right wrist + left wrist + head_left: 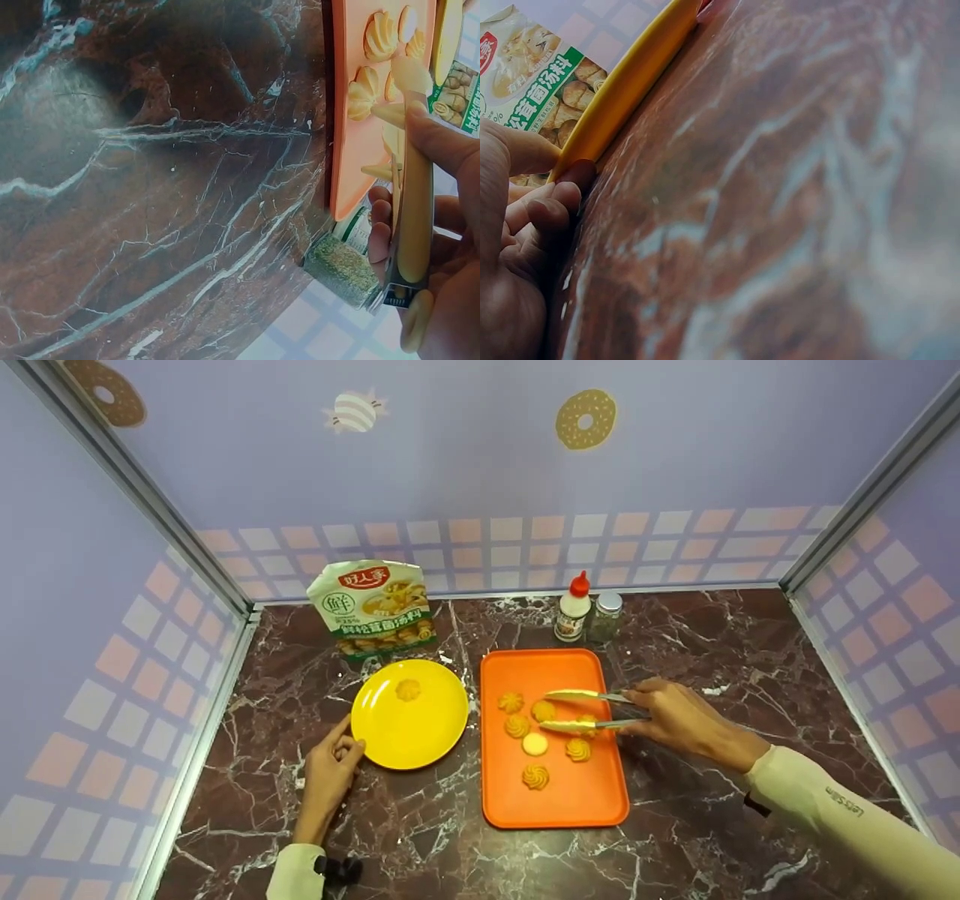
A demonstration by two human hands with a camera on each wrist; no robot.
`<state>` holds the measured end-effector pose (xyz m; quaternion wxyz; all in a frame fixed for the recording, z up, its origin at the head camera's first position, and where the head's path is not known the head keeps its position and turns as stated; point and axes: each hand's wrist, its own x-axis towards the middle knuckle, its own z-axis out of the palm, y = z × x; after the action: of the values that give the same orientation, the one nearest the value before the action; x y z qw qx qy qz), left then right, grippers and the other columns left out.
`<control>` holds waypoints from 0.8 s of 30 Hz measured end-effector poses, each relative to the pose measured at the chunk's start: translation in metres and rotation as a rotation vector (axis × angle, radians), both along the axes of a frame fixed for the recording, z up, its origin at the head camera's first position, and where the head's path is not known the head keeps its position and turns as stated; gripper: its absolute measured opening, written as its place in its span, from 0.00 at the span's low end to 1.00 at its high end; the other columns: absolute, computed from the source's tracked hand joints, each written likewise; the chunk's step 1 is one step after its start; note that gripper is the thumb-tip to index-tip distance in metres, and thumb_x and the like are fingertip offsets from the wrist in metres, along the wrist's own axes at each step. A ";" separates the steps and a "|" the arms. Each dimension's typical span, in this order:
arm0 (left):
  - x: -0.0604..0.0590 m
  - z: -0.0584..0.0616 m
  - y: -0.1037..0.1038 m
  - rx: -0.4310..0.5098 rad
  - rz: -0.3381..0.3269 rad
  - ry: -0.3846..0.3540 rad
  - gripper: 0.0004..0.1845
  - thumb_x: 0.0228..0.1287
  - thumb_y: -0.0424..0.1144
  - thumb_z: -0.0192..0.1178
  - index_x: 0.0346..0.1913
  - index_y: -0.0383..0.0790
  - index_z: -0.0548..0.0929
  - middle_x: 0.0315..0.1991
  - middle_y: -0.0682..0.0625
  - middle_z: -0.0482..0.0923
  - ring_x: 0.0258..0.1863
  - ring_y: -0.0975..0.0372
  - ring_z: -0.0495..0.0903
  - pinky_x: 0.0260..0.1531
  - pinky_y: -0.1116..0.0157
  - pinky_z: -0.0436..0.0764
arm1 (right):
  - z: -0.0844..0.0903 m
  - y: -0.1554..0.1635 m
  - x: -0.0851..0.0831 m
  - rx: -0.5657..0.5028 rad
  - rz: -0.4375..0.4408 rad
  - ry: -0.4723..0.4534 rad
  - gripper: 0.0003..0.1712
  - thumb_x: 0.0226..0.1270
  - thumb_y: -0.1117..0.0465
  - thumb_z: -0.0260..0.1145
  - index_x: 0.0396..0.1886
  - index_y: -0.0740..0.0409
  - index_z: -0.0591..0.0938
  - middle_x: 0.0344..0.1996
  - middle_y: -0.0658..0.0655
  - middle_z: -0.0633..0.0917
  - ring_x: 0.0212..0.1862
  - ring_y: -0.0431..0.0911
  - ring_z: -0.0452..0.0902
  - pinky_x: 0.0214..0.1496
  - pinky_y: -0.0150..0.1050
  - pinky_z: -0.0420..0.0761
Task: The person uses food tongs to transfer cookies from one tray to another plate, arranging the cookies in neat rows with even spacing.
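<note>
A pair of tongs is held in the right hand, the fingers curled round its joined end near the right edge of the orange tray. The long axis of the tongs runs across the tray, roughly parallel to the back edge of the surface, with the two yellow tips pointing left and standing apart. The lower tip is laid against a cookie near the middle of the tray, and another cookie is seen just off the tips, between them; whether either is actually clamped cannot be told. Four more cookies are spread on the tray to the left of and nearer than the tips. The yellow plate lies just left of the tray, so from the tips it is reached by a move straight leftward along the axis of the tongs; a single cookie is already on its far part. The left hand is rested on the surface at the near left rim of the plate, the thumb and loosely curled fingers touching that rim, as is confirmed in the left wrist view. A food packet stands behind the plate, and a red-capped bottle and a small jar behind the tray, towards the back edge.
</note>
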<state>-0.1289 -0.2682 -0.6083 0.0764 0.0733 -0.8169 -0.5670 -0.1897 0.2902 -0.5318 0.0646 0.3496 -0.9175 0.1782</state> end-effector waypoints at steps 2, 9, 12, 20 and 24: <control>-0.002 -0.007 -0.002 0.002 0.006 -0.003 0.30 0.78 0.24 0.63 0.79 0.26 0.73 0.33 0.31 0.83 0.15 0.68 0.69 0.14 0.75 0.70 | 0.001 -0.001 -0.001 0.014 0.008 -0.004 0.27 0.60 0.54 0.88 0.53 0.66 0.93 0.39 0.61 0.89 0.34 0.51 0.85 0.34 0.50 0.91; -0.005 -0.018 -0.009 0.037 -0.001 0.009 0.30 0.78 0.26 0.65 0.80 0.30 0.74 0.32 0.35 0.83 0.14 0.67 0.67 0.13 0.74 0.70 | 0.006 -0.003 -0.007 0.044 0.030 -0.029 0.20 0.61 0.53 0.87 0.45 0.62 0.92 0.31 0.57 0.85 0.28 0.42 0.75 0.27 0.44 0.84; -0.005 -0.019 -0.010 0.055 -0.011 0.035 0.30 0.78 0.28 0.67 0.79 0.33 0.76 0.32 0.36 0.83 0.14 0.66 0.69 0.13 0.73 0.71 | 0.007 -0.003 -0.009 0.048 0.030 -0.054 0.20 0.62 0.52 0.87 0.44 0.61 0.92 0.31 0.56 0.85 0.28 0.42 0.75 0.28 0.44 0.85; -0.005 -0.018 -0.010 0.042 -0.018 0.046 0.30 0.77 0.27 0.67 0.78 0.32 0.76 0.31 0.37 0.84 0.14 0.67 0.69 0.13 0.73 0.72 | 0.003 -0.003 -0.012 0.036 0.032 -0.082 0.20 0.64 0.53 0.86 0.47 0.63 0.93 0.35 0.58 0.88 0.31 0.44 0.80 0.30 0.45 0.87; -0.004 -0.019 -0.010 0.033 -0.025 0.047 0.29 0.78 0.27 0.66 0.79 0.31 0.76 0.31 0.37 0.83 0.15 0.67 0.69 0.14 0.74 0.71 | 0.000 -0.004 -0.012 0.018 0.030 -0.092 0.21 0.64 0.53 0.86 0.49 0.63 0.94 0.37 0.60 0.89 0.33 0.47 0.83 0.32 0.48 0.89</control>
<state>-0.1329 -0.2786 -0.6272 0.0872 0.0509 -0.8063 -0.5828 -0.2015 0.2858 -0.5313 0.0164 0.3553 -0.9158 0.1866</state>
